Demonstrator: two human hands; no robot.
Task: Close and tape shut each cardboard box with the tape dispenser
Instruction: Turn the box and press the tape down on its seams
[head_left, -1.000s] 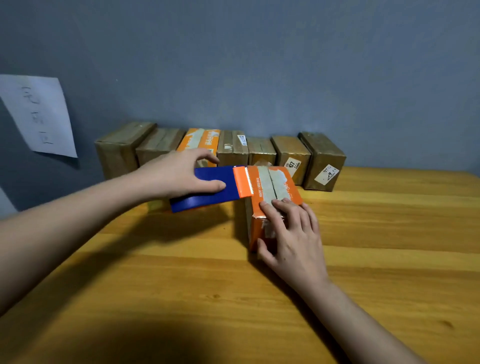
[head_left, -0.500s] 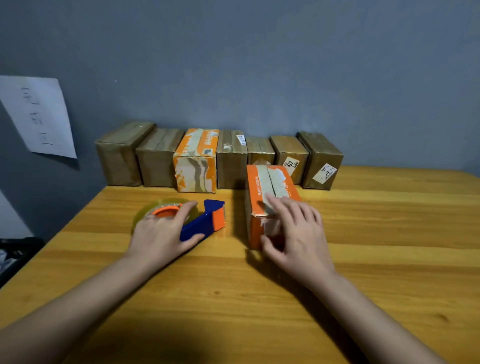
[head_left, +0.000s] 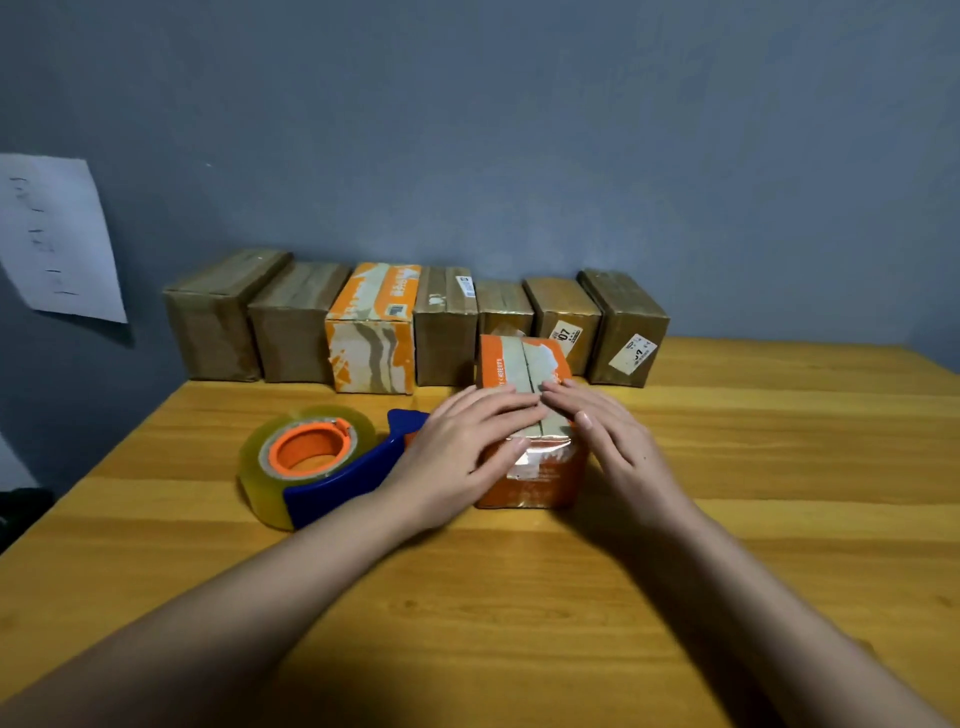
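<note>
An orange cardboard box (head_left: 524, 480) with pale torn patches stands closed in the middle of the wooden table (head_left: 727, 519). My left hand (head_left: 457, 447) lies flat across its top from the left, fingers straight. My right hand (head_left: 608, 436) presses on the top from the right, and the fingertips of both hands nearly meet over the flap seam. The blue and orange tape dispenser (head_left: 317, 462) with a clear tape roll lies on its side just left of the box, with no hand on it.
Several cardboard boxes (head_left: 447, 327) stand in a row along the grey wall, brown ones and one orange (head_left: 371, 332). A white paper sheet (head_left: 57, 239) hangs on the wall at left. The table's left edge runs close to the dispenser.
My left hand set the tape dispenser down on the table, let go of it and moved right onto the box top. My right hand stayed on the box.
</note>
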